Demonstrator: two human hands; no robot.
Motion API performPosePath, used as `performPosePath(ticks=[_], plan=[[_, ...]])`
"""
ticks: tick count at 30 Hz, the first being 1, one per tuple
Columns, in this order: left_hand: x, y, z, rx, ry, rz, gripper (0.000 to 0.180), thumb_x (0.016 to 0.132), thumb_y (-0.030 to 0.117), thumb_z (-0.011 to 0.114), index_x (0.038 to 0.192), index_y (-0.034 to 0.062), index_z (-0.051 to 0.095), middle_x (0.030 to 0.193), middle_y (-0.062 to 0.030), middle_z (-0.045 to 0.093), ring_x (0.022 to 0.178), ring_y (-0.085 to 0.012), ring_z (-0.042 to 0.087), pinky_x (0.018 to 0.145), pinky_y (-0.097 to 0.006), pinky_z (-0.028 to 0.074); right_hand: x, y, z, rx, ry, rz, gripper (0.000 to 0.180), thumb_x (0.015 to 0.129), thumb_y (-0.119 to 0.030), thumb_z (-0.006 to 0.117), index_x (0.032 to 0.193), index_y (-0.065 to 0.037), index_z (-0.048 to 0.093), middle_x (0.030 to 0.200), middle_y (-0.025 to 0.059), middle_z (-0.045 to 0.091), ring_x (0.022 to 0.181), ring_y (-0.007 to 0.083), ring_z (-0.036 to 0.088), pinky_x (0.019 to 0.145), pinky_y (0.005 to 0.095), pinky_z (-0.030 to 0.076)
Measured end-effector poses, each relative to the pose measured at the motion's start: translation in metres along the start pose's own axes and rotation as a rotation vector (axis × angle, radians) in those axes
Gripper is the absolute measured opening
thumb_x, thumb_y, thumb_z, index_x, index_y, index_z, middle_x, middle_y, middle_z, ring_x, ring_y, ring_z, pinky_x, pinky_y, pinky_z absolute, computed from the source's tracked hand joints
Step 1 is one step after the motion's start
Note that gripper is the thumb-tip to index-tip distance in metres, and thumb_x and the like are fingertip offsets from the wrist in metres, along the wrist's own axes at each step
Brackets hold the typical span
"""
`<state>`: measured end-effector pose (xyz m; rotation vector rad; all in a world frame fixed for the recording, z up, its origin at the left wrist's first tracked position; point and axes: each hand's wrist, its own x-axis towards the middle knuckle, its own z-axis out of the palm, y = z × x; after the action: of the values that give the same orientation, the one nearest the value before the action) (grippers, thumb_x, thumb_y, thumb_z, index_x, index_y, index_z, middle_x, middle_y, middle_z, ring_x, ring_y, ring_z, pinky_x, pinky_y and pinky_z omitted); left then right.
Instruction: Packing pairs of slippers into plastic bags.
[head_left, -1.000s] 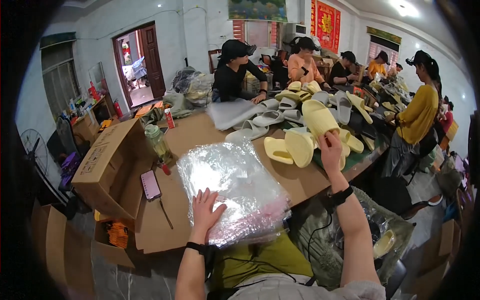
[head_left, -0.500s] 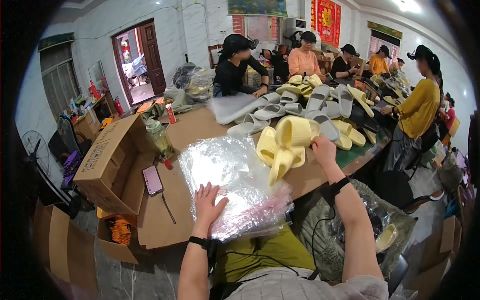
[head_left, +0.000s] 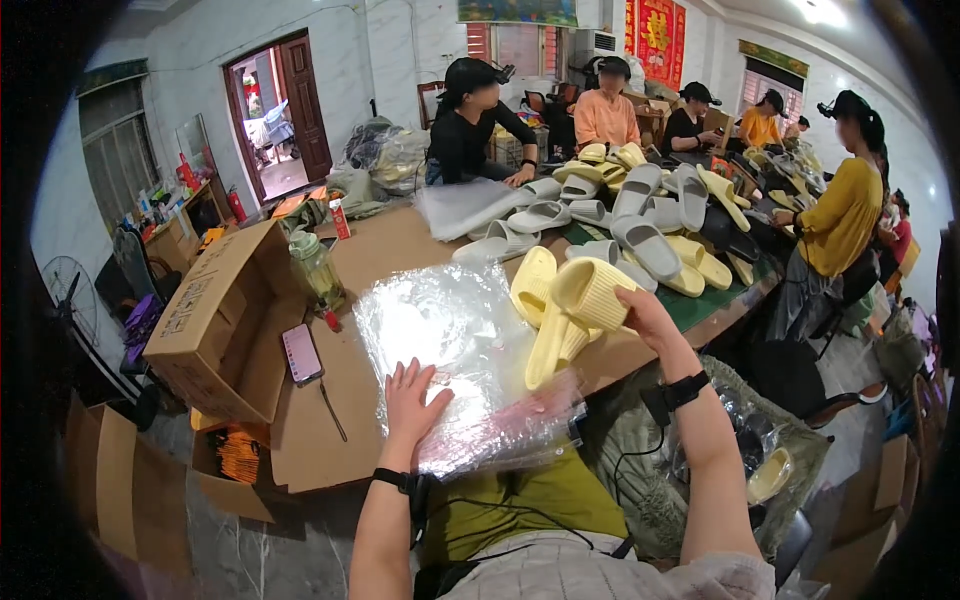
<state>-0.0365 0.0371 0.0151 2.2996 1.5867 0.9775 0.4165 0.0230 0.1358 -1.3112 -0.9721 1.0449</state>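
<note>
My left hand [head_left: 408, 405] lies flat with spread fingers on a stack of clear plastic bags [head_left: 440, 310], which has a pinkish band along its near edge. With closed fingers, my right hand [head_left: 650, 318] grips a yellow slipper [head_left: 590, 290] at its right side, above the table. Under it, partly covered, a second yellow slipper [head_left: 547, 352] points toward me and overlaps the bags. Just left of the held one is another yellow slipper [head_left: 533, 283]. Grey slippers [head_left: 648, 247] and more yellow ones are heaped beyond my right hand.
An open cardboard box [head_left: 225, 325] stands at the left, beside a phone [head_left: 302, 353] and a lidded bottle [head_left: 318, 270]. Frosted bags [head_left: 465, 210] lie beyond the clear stack. Several people sit or stand around the far side, one in black [head_left: 475, 135] nearest.
My right hand has come down and slightly nearer with the yellow slipper, which has tilted. A grey slipper behind it shows more. My left hand remains on the bags.
</note>
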Motion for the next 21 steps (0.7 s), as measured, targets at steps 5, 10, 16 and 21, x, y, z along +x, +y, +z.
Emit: performPosePath(ticks=[5,10,16,21], plan=[[-0.001,0.002,0.002,0.003,0.035,0.017,0.059,0.084,0.052,0.070,0.129,0.0138,0.066,0.149,-0.0187,0.048,0.143,-0.0419,0.033,0.119,-0.055,0.017,-0.010,-0.073,0.034,0.354,-0.011,-0.557,0.035,0.098,-0.013,0.063,0.129,-0.001,0.054,0.119,0.0064,0.063,0.109,0.0164,0.060,0.095,0.0316,0.048],[0.000,0.001,0.003,0.013,0.019,0.023,0.060,0.083,0.050,0.072,0.129,0.0138,0.065,0.148,-0.0189,0.049,0.142,-0.0421,0.033,0.119,-0.055,0.017,-0.004,-0.126,0.057,0.505,0.073,-0.863,0.035,0.098,-0.013,0.065,0.130,-0.003,0.054,0.119,0.0047,0.063,0.107,0.0138,0.059,0.095,0.0290,0.046],[-0.001,0.002,-0.001,0.010,0.014,0.002,0.059,0.083,0.050,0.072,0.130,0.0149,0.065,0.148,-0.0190,0.048,0.142,-0.0423,0.033,0.119,-0.055,0.017,0.015,-0.118,0.088,0.382,-0.081,-0.845,0.030,0.096,-0.011,0.067,0.124,-0.002,0.059,0.114,0.0036,0.066,0.100,0.0107,0.060,0.091,0.0279,0.048],[0.001,0.006,0.001,0.004,0.019,0.028,0.059,0.083,0.049,0.071,0.130,0.0143,0.065,0.148,-0.0186,0.048,0.142,-0.0428,0.033,0.118,-0.055,0.018,0.007,-0.094,0.151,0.263,-0.122,-0.715,0.035,0.095,-0.010,0.068,0.128,-0.002,0.058,0.116,0.0039,0.067,0.105,0.0118,0.061,0.091,0.0281,0.049]])
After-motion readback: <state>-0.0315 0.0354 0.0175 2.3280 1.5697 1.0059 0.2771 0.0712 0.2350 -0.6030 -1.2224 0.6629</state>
